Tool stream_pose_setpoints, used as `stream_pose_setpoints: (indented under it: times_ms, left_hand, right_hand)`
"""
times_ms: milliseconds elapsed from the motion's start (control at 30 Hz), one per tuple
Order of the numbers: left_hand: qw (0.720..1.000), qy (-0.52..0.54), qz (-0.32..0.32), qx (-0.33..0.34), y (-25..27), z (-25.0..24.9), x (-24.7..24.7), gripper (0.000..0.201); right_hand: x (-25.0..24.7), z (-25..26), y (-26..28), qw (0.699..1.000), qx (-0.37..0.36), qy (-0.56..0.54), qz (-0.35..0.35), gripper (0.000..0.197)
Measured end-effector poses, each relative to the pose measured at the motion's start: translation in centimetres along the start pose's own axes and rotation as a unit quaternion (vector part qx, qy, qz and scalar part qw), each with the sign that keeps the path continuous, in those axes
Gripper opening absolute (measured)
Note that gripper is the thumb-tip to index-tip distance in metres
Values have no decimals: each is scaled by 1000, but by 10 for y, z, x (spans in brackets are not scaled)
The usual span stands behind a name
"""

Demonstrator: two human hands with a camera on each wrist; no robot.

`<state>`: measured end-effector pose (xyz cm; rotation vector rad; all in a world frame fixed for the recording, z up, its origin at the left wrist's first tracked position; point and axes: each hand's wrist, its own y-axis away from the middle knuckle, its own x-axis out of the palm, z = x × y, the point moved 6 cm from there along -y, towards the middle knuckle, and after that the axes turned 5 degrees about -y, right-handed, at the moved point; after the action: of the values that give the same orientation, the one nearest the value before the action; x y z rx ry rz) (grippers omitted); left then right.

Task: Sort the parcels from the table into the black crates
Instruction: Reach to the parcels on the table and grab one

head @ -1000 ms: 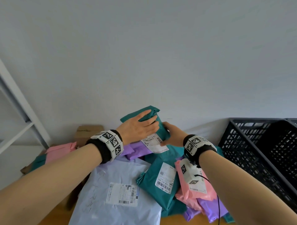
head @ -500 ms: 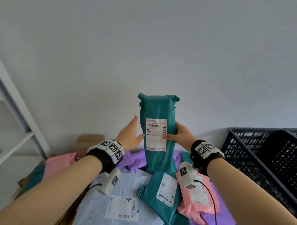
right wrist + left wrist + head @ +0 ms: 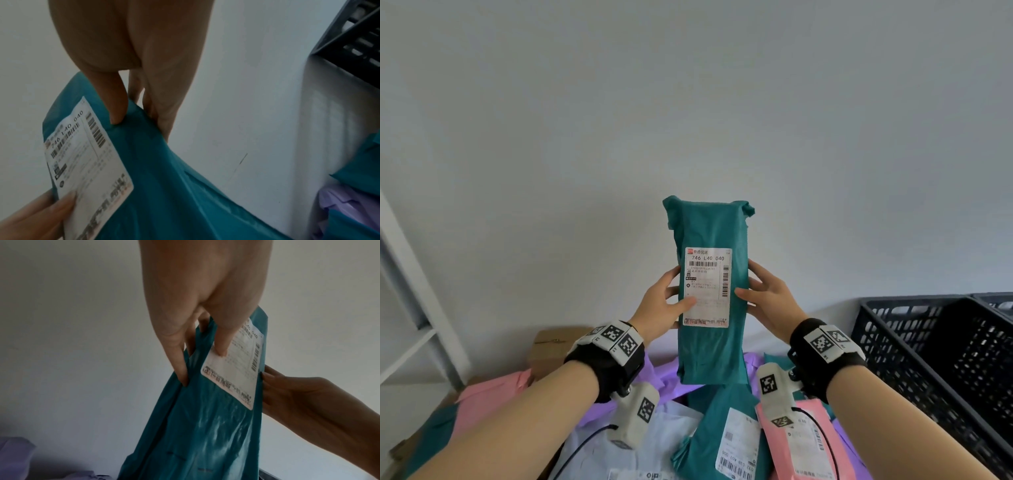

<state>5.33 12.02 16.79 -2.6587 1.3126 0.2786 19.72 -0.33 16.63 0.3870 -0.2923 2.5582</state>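
- Nearest the camera, the heap of parcels runs off the lower edge of the head view: a pale blue parcel (image 3: 654, 442), a second teal parcel (image 3: 719, 431) with a white label, and a pink parcel (image 3: 796, 442) are all cut off at the bottom. The tabletop under them is almost wholly hidden.
- Purple parcels (image 3: 667, 373) show only as slivers behind the forearms and the wrist cameras.
- Above the heap, the teal parcel (image 3: 710, 284) is held upright in the air between both hands, clear of the pile, its shipping label (image 3: 707, 287) facing the person. The large code "746 L40 040" reads clearly; the small print is too fine to make out.
- The left hand (image 3: 659, 311) grips the parcel's left edge, thumb pressed on the label and fingers (image 3: 182, 360) curled round behind; the fingertips at the back are hidden.
- The right hand (image 3: 770, 301) grips the right edge, thumb on the front beside the label, fingers (image 3: 164, 120) wrapped behind.
- To the right, the black crate (image 3: 914, 346) stands beside the heap, cut off by the frame edge; its floor cannot be made out.
- Far left, a brown carton (image 3: 551, 342) is partly hidden by the left wrist, against the white wall (image 3: 688, 102).
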Motion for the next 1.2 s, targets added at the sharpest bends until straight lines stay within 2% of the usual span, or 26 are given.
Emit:
stream_pose_setpoints:
  times_ms: [167,333,567,667,933,1200]
  left_hand:
    - [1000,-4,-9,13,-2,-8,-8,58]
    - [999,-12,-27,20,-4,-15,-14,58]
    - [999,-14,-31,30,-4,-20,-18,57]
    - [999,-8,-35,37,-3,-24,-19,56]
    - [999,8,-19,49,-1,-31,-12,54]
    - [998,32,30,37,-1,-34,27,52]
  right_hand:
    - [0,5,1,999,-14,49,-19,52]
    - [12,6,4,999,-13,51,6,55]
    - [23,9,6,999,-9,34,6,51]
    - [27,11,6,999,-17,37,1,55]
    - [20,17,16,991,-70,93,-59,58]
    - [-10,30,47,970,-98,153,-160,56]
